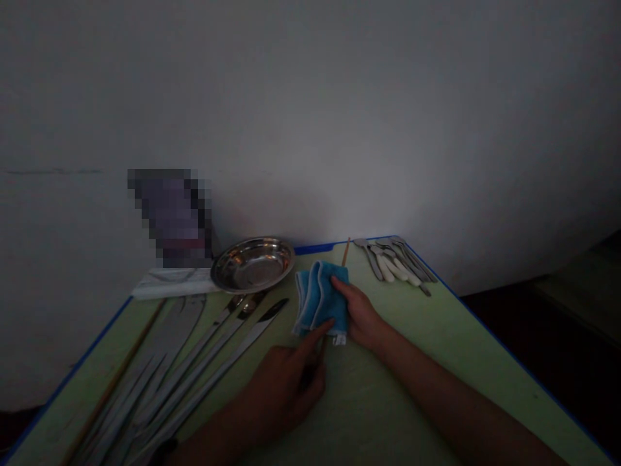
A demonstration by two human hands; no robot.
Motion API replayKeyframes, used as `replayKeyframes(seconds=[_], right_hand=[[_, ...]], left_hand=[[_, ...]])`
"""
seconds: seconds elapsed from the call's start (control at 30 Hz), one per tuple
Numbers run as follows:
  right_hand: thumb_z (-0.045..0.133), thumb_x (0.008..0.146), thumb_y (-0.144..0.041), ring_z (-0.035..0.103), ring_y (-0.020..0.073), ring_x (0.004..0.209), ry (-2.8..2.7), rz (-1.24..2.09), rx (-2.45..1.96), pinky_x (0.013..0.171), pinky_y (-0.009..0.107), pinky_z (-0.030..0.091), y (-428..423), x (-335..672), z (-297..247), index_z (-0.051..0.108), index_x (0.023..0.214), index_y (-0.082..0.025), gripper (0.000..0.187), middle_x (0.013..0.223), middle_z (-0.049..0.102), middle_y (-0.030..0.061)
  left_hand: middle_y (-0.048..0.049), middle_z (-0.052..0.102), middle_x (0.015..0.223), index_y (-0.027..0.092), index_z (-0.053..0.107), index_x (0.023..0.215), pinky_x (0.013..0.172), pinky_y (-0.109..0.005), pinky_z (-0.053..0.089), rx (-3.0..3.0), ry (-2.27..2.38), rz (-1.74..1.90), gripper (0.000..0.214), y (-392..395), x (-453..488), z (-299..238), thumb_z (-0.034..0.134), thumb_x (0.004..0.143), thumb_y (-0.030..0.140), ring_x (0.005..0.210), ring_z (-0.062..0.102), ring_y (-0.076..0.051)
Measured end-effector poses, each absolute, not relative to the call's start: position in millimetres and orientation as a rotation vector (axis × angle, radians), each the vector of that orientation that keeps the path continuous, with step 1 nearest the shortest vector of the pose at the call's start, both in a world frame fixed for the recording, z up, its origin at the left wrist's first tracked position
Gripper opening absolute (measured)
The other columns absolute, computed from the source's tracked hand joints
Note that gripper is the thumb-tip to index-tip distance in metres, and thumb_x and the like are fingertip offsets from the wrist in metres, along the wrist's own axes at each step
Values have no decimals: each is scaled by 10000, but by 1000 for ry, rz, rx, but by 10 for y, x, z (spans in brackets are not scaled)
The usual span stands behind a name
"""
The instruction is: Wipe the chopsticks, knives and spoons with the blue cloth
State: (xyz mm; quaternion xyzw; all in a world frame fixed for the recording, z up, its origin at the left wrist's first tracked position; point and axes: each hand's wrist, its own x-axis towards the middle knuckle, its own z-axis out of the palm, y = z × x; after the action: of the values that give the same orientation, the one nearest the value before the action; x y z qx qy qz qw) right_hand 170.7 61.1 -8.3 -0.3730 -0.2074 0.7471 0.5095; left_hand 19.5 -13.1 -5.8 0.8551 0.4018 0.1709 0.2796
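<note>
Two hands at a folded blue cloth

Head view: the right hand clamps the blue cloth's right edge on the green table. The left hand, just nearer, touches the cloth's near edge with its forefinger; whether its curled fingers grip anything I cannot tell. Long knives lie left of it, with a steel bowl beyond.
</note>
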Motion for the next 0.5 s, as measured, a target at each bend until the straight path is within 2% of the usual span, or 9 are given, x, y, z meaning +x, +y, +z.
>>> replayKeyframes(seconds=[0.07, 0.17, 0.23, 0.33, 0.5], right_hand=[[518, 825, -327, 679, 182, 785, -456, 1832, -886, 840, 362, 502, 619, 1708, -76, 647, 886, -147, 230, 771, 721, 48], [384, 868, -459, 667, 211, 869, -376, 1856, -800, 866, 406, 486, 643, 1722, -62, 649, 894, -153, 405, 783, 721, 64], [338, 876, -467, 659, 221, 899, -344, 1825, -752, 880, 421, 476, 654, 1736, -51, 648, 874, -159, 436, 778, 721, 62], [350, 873, -413, 658, 217, 893, -326, 1795, -729, 882, 415, 477, 646, 1748, -30, 640, 824, -166, 384, 769, 720, 53], [582, 750, -254, 674, 194, 799, -457, 1750, -871, 849, 367, 499, 603, 1738, -38, 643, 866, -164, 159, 749, 717, 27]], left_hand=[[53, 567, 619, 205, 201, 1400, 539, -248, 349, 2302, 1081, 463, 564, -138, 199, -47, 385, 868, 176, 517, 508, -127], [43, 600, 666, 225, 215, 1387, 563, -255, 359, 2293, 1104, 460, 558, -148, 206, -30, 396, 861, 175, 554, 528, -135], [48, 602, 669, 231, 214, 1377, 550, -248, 343, 2283, 1105, 460, 565, -148, 209, -21, 402, 849, 162, 544, 519, -130], [70, 551, 608, 208, 197, 1367, 504, -230, 295, 2242, 1089, 460, 575, -141, 211, -14, 398, 832, 137, 496, 480, -116], [79, 515, 587, 177, 130, 1384, 485, -223, 275, 2183, 1091, 513, 604, -139, 214, -15, 380, 836, 134, 466, 450, -107]])
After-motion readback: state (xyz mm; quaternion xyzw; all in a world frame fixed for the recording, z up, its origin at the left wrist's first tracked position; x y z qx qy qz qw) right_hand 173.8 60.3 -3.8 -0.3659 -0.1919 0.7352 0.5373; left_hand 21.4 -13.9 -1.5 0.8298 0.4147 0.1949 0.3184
